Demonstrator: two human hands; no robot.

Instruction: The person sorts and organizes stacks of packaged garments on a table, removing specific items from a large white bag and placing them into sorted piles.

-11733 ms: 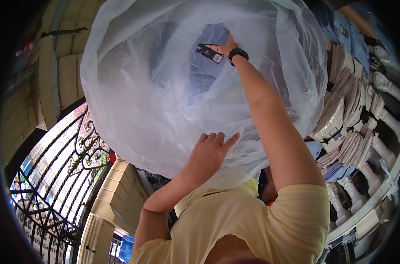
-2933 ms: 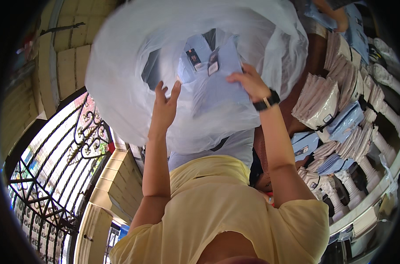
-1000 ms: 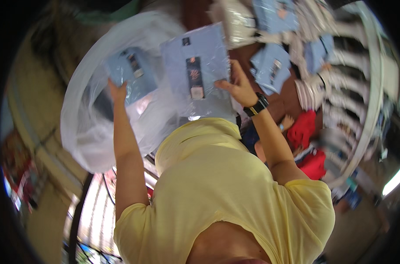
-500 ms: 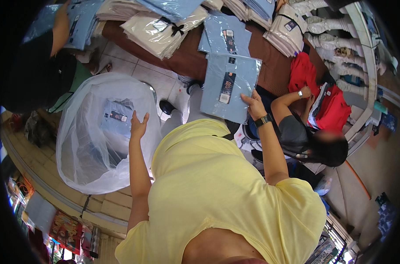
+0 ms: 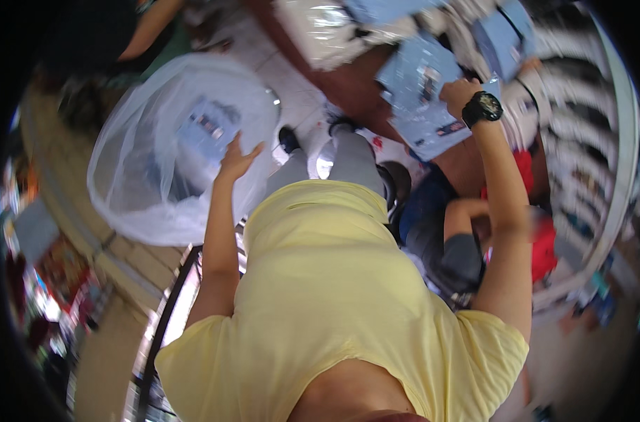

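My right hand point(image 5: 462, 97), a black watch on its wrist, is closed at the upper part of a folded light-blue garment in clear plastic point(image 5: 432, 137). Its fingertips are hidden beneath the knuckles. Just beyond lies another plastic-wrapped light-blue garment point(image 5: 410, 62) on the brown-covered table point(image 5: 365, 81). My left hand point(image 5: 239, 158) is empty, with thumb and fingers spread, beside a large see-through white plastic bag point(image 5: 123, 183). Inside that wide bag, a packaged blue garment point(image 5: 204, 125) with a dark label shows.
Wrapped cream garments point(image 5: 320, 32) and further blue packs point(image 5: 503, 42) are piled along the table's far side. At right sits a person in a dark sleeve point(image 5: 463, 260) near red cloth point(image 5: 543, 246). Another person's arm point(image 5: 151, 28) appears at upper left. A white rack point(image 5: 619, 162) curves along the right.
My right hand has gone farther out over the table with the blue garment, and its back now faces up. My left hand stays spread by the bag. The whole view has shifted.
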